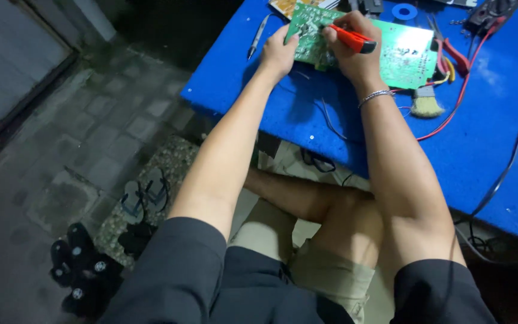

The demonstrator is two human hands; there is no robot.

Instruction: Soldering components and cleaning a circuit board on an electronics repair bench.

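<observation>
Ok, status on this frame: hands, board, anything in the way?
Left hand steadying green circuit board. Right hand gripping orange-handled tool against it. Brush alongside, not blocking.

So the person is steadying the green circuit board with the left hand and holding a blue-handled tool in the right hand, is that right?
Not quite: the head view shows the tool in the right hand has a red-orange handle, not blue. The left hand does steady the green circuit board.
</observation>
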